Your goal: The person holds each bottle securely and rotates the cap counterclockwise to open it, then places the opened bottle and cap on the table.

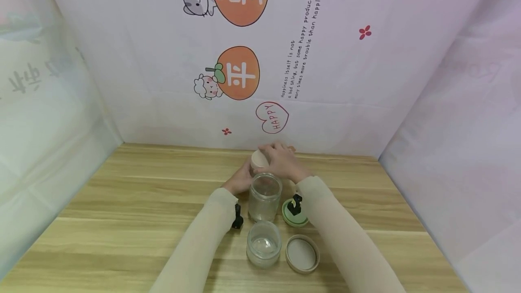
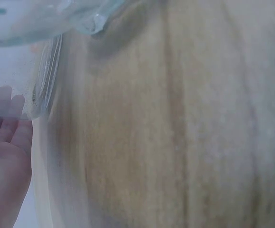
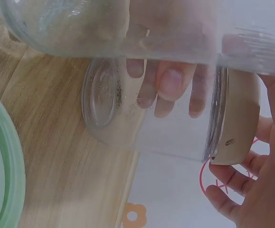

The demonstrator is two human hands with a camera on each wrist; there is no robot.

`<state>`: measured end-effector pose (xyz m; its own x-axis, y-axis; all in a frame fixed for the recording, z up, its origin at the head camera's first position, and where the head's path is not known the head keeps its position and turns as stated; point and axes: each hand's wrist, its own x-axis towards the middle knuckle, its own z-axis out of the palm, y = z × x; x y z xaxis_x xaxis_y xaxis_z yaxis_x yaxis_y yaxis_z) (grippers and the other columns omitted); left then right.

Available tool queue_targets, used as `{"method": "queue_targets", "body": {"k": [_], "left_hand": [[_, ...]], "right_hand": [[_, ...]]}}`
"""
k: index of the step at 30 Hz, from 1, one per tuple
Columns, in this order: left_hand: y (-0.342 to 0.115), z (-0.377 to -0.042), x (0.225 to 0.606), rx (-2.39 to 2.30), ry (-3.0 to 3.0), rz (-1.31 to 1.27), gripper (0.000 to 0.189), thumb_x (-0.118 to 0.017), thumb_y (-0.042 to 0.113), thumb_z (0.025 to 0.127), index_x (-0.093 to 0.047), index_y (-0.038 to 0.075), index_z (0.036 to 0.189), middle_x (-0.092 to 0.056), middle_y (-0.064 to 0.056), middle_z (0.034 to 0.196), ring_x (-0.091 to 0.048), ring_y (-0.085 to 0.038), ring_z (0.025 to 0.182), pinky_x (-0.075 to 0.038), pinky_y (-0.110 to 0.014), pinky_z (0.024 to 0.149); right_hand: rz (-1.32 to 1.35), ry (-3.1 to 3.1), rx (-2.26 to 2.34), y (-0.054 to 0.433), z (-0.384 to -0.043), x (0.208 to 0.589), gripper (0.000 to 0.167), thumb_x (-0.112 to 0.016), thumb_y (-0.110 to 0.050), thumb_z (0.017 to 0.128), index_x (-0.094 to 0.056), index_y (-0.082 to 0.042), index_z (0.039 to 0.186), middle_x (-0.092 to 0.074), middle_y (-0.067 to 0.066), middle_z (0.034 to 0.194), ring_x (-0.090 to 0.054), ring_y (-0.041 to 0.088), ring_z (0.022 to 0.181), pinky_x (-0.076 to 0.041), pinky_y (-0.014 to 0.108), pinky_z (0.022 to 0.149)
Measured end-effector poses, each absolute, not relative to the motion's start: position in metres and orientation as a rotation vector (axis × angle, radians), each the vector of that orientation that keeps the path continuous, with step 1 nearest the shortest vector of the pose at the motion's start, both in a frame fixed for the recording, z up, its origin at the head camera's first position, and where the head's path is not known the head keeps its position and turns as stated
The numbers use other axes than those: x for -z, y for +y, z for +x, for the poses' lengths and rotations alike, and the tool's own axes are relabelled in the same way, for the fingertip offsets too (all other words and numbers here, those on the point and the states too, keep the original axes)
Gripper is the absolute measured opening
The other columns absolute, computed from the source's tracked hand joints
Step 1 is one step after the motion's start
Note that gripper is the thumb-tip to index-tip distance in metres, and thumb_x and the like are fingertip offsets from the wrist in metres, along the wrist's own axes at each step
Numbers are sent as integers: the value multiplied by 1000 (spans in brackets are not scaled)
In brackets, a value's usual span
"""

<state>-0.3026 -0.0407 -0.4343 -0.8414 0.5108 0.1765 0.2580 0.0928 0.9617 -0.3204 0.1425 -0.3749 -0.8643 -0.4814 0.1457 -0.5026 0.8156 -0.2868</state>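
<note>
At the back of the wooden table stands a clear glass jar (image 3: 171,128) with a beige lid (image 1: 259,159) on its mouth. My left hand (image 1: 241,178) holds the jar's body; its fingers show through the glass in the right wrist view. Around the edge of the lid curl the fingers and thumb of my right hand (image 1: 282,162). Small dark specks dot the jar's wall. A taller uncovered glass jar (image 1: 263,207) stands just in front and hides part of the lidded one.
Nearest to me is a shorter uncovered glass jar (image 1: 263,259). Right of the jars lie a green lid (image 1: 290,221), partly behind my right sleeve, and a beige-rimmed lid (image 1: 291,262) with its inside up. A printed white cloth (image 1: 163,103) rises behind the table's back edge.
</note>
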Motion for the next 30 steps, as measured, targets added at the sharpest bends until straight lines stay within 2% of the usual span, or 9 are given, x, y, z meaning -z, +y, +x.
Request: {"method": "queue_targets", "body": {"k": [6, 16, 25, 30], "left_hand": [[-40, -306, 440, -1862, 2175, 762, 90, -74, 4, 89, -15, 1, 156, -26, -22, 159, -25, -37, 146, -22, -52, 118], [-39, -301, 434, -1846, 2165, 654, 99, -79, 8, 86, -12, 7, 160, -25, -19, 161, -21, -35, 148, -18, -53, 119], [-40, -304, 435, -1823, 2193, 735, 97, -80, 13, 87, -15, 10, 159, -33, -16, 157, -29, -32, 145, -22, -50, 118], [-40, -304, 436, -1826, 2195, 793, 96, -79, 12, 87, -14, 12, 158, -33, -13, 157, -28, -30, 145, -20, -50, 119]], "right_hand": [[848, -2920, -507, 144, -322, 375, 84, -79, -53, 81, -49, -14, 149, -49, 15, 141, -43, 30, 126, -45, 50, 98], [1010, -2899, -561, 147, -324, 365, 78, -84, -35, 81, -51, -8, 146, -49, 20, 142, -45, 35, 128, -48, 50, 97], [1027, -2905, -596, 149, -325, 363, 76, -81, -36, 83, -51, -8, 147, -49, 19, 144, -43, 34, 130, -46, 50, 98], [1010, -2881, -659, 151, -325, 360, 76, -80, -33, 80, -51, -9, 146, -50, 18, 144, -43, 33, 129, -40, 54, 98]]}}
